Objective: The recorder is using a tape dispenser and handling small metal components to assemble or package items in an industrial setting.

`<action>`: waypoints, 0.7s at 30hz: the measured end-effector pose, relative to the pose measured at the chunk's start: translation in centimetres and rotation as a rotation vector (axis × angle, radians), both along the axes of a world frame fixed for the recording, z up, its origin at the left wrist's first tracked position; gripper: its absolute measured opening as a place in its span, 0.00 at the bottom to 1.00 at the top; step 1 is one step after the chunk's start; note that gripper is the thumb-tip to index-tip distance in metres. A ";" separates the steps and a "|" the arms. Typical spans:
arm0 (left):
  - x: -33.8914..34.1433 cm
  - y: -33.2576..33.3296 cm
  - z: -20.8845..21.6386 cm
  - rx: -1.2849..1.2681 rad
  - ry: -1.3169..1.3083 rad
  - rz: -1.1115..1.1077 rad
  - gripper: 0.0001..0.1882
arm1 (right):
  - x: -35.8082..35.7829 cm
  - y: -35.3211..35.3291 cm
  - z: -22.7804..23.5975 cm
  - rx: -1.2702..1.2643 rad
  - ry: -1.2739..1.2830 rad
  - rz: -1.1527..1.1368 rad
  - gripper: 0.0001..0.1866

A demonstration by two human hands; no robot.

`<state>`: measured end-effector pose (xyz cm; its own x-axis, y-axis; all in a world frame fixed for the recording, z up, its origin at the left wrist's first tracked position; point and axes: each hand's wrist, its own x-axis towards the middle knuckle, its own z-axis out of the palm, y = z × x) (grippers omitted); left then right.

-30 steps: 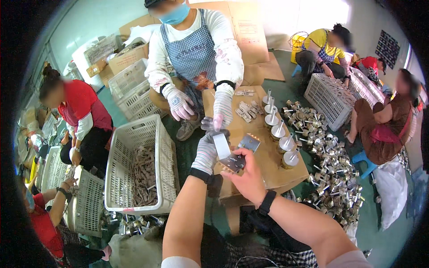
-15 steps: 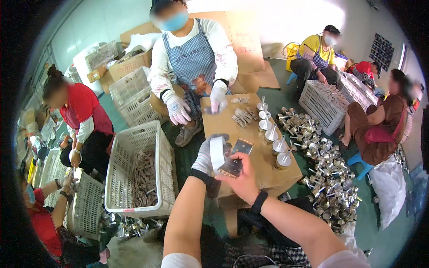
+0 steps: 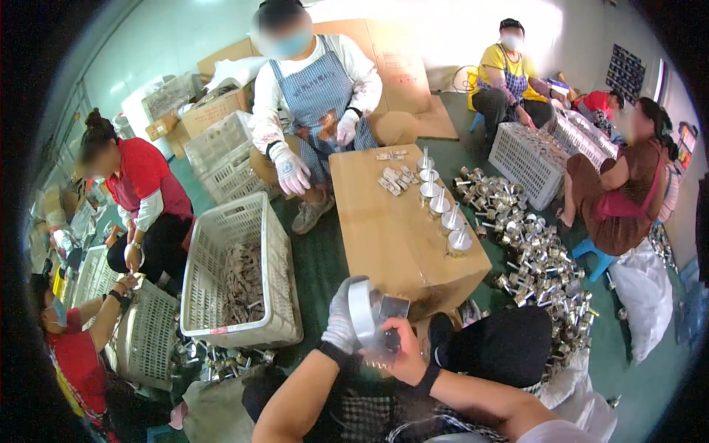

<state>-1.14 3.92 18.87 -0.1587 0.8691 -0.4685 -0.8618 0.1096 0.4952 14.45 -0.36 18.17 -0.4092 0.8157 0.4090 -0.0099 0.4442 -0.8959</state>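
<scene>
My left hand, in a pale knit glove, is closed around a white ring that looks like a roll of tape. Bare, my right hand grips a shiny flat metal plate, pressed near the ring. Fingers and blur hide the plate's lower part. Both hands are above my lap, just before the near edge of a cardboard box. Along the box's right side stands a row of round metal parts with upright stems. Small pale clip-like pieces lie farther back on it.
Left of the box stands a white plastic crate of thin strips. A heap of metal stemmed parts covers the floor at right. Across the box sits a co-worker in a checked apron; others work at both sides.
My hands have come back toward me from over the box, still holding the ring and the plate. The co-worker opposite has drawn a gloved hand back from the box top.
</scene>
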 end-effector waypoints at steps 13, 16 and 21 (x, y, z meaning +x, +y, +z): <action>0.2 -2.2 -5.6 0.117 -0.090 -0.140 0.16 | 1.5 -2.4 -2.9 -0.218 0.055 0.000 0.27; -0.4 -2.1 -7.0 0.152 -0.115 -0.183 0.20 | 1.6 -2.3 -2.6 -0.291 0.079 0.024 0.27; 0.2 -1.9 -8.6 0.095 -0.002 -0.127 0.12 | 1.4 -1.9 -2.0 -0.249 0.051 -0.021 0.27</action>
